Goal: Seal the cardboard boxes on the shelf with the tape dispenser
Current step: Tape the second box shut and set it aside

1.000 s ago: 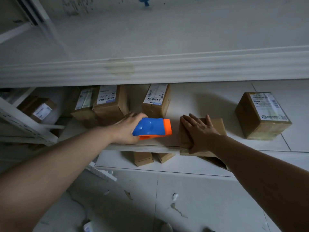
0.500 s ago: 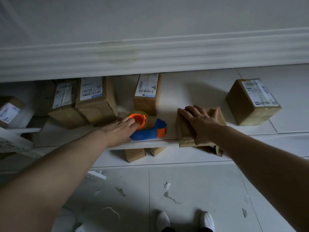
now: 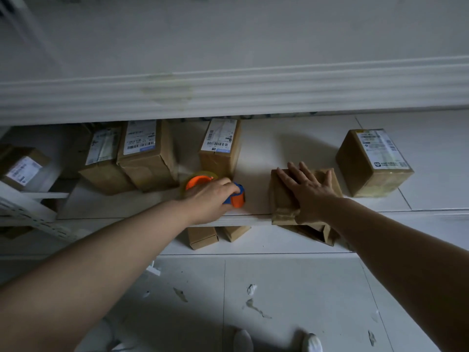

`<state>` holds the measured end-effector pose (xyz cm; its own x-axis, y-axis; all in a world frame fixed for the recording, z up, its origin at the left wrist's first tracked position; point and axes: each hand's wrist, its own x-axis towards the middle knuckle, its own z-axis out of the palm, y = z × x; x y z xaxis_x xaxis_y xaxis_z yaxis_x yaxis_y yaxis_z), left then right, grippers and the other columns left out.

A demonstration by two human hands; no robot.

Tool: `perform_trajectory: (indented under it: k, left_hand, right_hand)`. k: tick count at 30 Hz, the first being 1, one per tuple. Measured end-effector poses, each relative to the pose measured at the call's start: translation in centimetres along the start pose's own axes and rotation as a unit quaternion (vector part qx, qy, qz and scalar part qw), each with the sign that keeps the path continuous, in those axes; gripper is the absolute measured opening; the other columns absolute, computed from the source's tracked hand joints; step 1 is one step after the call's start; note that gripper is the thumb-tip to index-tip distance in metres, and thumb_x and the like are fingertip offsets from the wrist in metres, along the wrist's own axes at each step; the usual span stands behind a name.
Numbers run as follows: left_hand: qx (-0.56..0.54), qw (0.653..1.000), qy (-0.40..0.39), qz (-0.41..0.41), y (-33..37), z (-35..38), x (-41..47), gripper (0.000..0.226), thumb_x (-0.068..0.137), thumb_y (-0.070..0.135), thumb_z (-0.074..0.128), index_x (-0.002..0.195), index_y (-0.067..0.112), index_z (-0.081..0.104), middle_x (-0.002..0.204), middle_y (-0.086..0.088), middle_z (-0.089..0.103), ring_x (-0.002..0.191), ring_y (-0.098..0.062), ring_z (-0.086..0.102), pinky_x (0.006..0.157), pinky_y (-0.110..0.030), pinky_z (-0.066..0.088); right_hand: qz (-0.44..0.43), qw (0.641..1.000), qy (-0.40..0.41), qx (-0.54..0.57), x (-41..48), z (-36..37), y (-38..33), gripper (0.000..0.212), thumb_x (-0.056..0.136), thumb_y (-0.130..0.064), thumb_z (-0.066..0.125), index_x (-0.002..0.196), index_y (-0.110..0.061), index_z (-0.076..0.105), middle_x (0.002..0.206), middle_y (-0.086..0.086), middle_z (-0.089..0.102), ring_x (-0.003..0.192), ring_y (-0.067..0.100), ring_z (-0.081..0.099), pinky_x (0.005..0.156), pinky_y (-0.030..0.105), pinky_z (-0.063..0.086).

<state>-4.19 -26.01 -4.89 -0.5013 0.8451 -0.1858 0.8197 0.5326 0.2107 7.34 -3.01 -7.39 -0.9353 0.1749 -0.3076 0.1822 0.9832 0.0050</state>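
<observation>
The blue and orange tape dispenser (image 3: 199, 181) lies on its side on the white shelf (image 3: 253, 220), near the front edge. My left hand (image 3: 210, 198) lies over it, fingers curled round the blue handle. To its right a plain brown cardboard box (image 3: 281, 199) sits at the shelf's front edge, slightly overhanging. My right hand (image 3: 308, 190) presses flat on its top with fingers spread. A loose brown flap hangs below that box.
Labelled boxes stand behind: one upright (image 3: 220, 151) just past the dispenser, two to the left (image 3: 147, 156) (image 3: 104, 161), one at the right (image 3: 373, 163). The upper shelf's rim (image 3: 228, 90) overhangs. Two small boxes (image 3: 203, 236) sit below. My shoes (image 3: 312, 342) stand on the tiled floor.
The dispenser went from held in the air to lying on the shelf. My left hand has now slid over it and curled round its handle. My right hand stays on the box.
</observation>
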Motion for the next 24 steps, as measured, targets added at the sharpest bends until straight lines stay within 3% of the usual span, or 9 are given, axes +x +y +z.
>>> perform_trajectory:
  k: [2,4,6,10,12,14,17,21,24]
  left_hand:
    - [-0.105,0.994,0.014,-0.038,2.5,0.1,1.0,0.04,0.098,0.016,0.05,0.138,0.02,0.048,0.14,0.002,0.047,0.126,-0.015,0.046,0.1,-0.022,0.035]
    - [-0.21,0.974,0.017,-0.087,4.5,0.3,2.2,0.045,0.1,0.012,0.044,0.144,0.022,0.041,0.148,0.0,0.042,0.132,-0.016,0.042,0.104,-0.025,0.034]
    - [-0.287,0.949,-0.004,-0.134,6.5,0.4,3.3,0.051,0.101,0.015,0.042,0.15,0.024,0.029,0.154,-0.003,0.032,0.138,-0.021,0.036,0.109,-0.031,0.034]
    - [-0.389,0.9,-0.065,-0.186,9.9,1.9,5.3,0.059,0.102,0.022,0.043,0.153,0.017,0.014,0.152,-0.005,0.031,0.139,-0.023,0.032,0.11,-0.026,0.025]
    - [-0.412,0.88,-0.069,-0.224,10.6,3.0,6.3,0.064,0.099,0.028,0.046,0.153,0.019,0.012,0.153,-0.008,0.033,0.138,-0.025,0.034,0.116,-0.038,0.028]
    - [-0.428,0.865,-0.041,-0.261,10.8,3.9,7.0,0.058,0.098,0.026,0.049,0.149,0.018,0.024,0.145,-0.009,0.044,0.13,-0.026,0.044,0.11,-0.043,0.037]
    - [-0.456,0.841,-0.012,-0.292,11.4,4.2,7.3,0.039,0.099,0.02,0.048,0.137,0.015,0.043,0.132,-0.008,0.055,0.119,-0.025,0.052,0.106,-0.041,0.041]
    - [-0.506,0.8,-0.026,-0.32,11.3,4.7,7.0,0.033,0.1,0.019,0.048,0.132,0.01,0.049,0.13,-0.009,0.057,0.119,-0.025,0.054,0.107,-0.041,0.04]
    - [-0.577,0.744,-0.044,-0.333,10.9,4.4,6.7,0.032,0.099,0.017,0.05,0.13,0.008,0.05,0.129,-0.007,0.058,0.12,-0.022,0.054,0.108,-0.038,0.041]
  right_hand:
    - [-0.008,1.0,0.015,0.013,-0.7,0.2,1.0,0.138,0.059,-0.066,0.076,0.148,-0.032,-0.024,0.156,-0.001,-0.03,0.143,0.024,-0.028,0.111,0.067,-0.008]
    - [-0.002,0.996,0.027,0.085,-1.4,-0.3,2.1,0.135,0.062,-0.07,0.072,0.149,-0.027,-0.021,0.155,-0.001,-0.031,0.142,0.021,-0.03,0.114,0.056,-0.013]
    - [0.022,0.984,0.053,0.17,-1.8,-0.7,3.2,0.121,0.076,-0.06,0.068,0.151,-0.02,-0.019,0.157,0.002,-0.027,0.143,0.019,-0.027,0.115,0.047,-0.013]
    - [0.08,0.955,0.068,0.278,-2.2,-0.4,4.7,0.093,0.093,-0.027,0.055,0.15,-0.007,-0.016,0.159,0.011,-0.021,0.146,0.024,-0.02,0.117,0.037,-0.008]
    - [0.099,0.942,0.043,0.318,-2.2,0.1,5.1,0.085,0.095,-0.017,0.049,0.149,-0.003,-0.015,0.159,0.015,-0.018,0.146,0.027,-0.017,0.118,0.035,-0.005]
    - [0.115,0.924,0.025,0.364,-2.0,0.5,5.4,0.079,0.097,-0.016,0.046,0.15,-0.001,-0.012,0.16,0.017,-0.008,0.148,0.031,-0.004,0.119,0.037,0.005]
    - [0.164,0.891,0.022,0.424,-1.8,0.7,5.7,0.073,0.097,-0.024,0.051,0.15,-0.003,0.004,0.152,0.022,0.025,0.137,0.037,0.032,0.109,0.042,0.031]
    - [0.187,0.855,-0.044,0.482,-1.3,1.4,7.0,0.067,0.094,-0.036,0.055,0.145,-0.004,0.025,0.139,0.017,0.044,0.124,0.036,0.048,0.1,0.042,0.041]
    - [0.184,0.826,-0.101,0.522,-1.7,1.6,7.5,0.056,0.089,-0.05,0.053,0.131,-0.014,0.045,0.122,0.01,0.057,0.108,0.028,0.057,0.08,0.037,0.049]
